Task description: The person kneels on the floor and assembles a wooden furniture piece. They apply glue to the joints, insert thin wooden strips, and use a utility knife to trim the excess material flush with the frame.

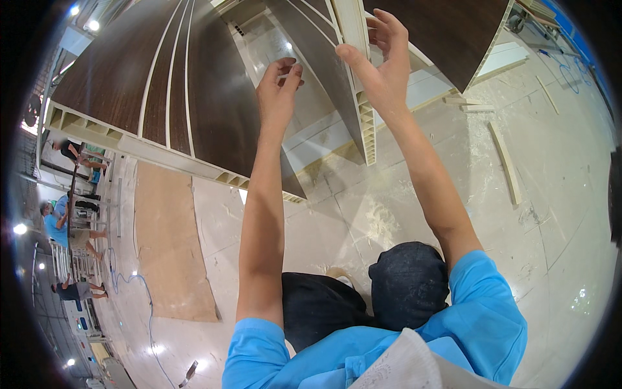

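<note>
My left hand (278,87) hangs in the gap between two dark brown panels, fingers loosely curled and apart, with nothing visible in them. To its left leans a wide dark panel (217,78) with pale stripes and a hollow, ribbed lower edge. My right hand (387,68) is around the pale edge of a narrower-looking standing panel (317,58), thumb on its near side and fingers on the far side. Another dark panel (447,35) stands just right of that hand.
Pale wood strips (504,162) and shavings lie on the tiled floor (551,214) at right. A brown sheet (170,246) lies at left beside a blue hose (150,305). Several people are at the far left, one in a blue shirt (56,223).
</note>
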`<action>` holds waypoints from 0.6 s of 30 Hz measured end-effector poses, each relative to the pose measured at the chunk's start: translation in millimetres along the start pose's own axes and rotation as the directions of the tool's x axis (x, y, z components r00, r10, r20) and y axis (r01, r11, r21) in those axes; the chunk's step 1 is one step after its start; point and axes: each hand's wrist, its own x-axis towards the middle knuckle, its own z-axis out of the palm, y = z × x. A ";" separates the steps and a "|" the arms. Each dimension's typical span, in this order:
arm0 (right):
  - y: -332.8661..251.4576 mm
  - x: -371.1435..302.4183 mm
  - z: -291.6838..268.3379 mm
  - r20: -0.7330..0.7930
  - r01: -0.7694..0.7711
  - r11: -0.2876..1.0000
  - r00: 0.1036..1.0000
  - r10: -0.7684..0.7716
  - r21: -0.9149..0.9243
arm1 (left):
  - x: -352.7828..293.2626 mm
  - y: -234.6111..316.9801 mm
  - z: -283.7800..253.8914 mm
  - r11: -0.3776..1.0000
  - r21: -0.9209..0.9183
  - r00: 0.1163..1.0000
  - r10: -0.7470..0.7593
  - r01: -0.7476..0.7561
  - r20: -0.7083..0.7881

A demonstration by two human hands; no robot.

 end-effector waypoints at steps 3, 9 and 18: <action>-8.8 4.9 5.0 -0.063 -0.015 0.999 0.998 0.018 0.048 | 0.3 3.2 -2.1 1.000 0.005 1.000 0.000 0.000 0.003; -12.1 22.6 8.1 -0.052 -0.127 0.990 0.990 0.131 0.068 | -2.4 5.2 -5.8 1.000 0.020 1.000 -0.001 0.001 -0.008; -34.3 51.5 5.0 -0.007 -0.046 0.997 0.999 0.046 -0.059 | -1.2 3.3 -5.1 0.999 -0.028 0.999 0.022 -0.023 -0.025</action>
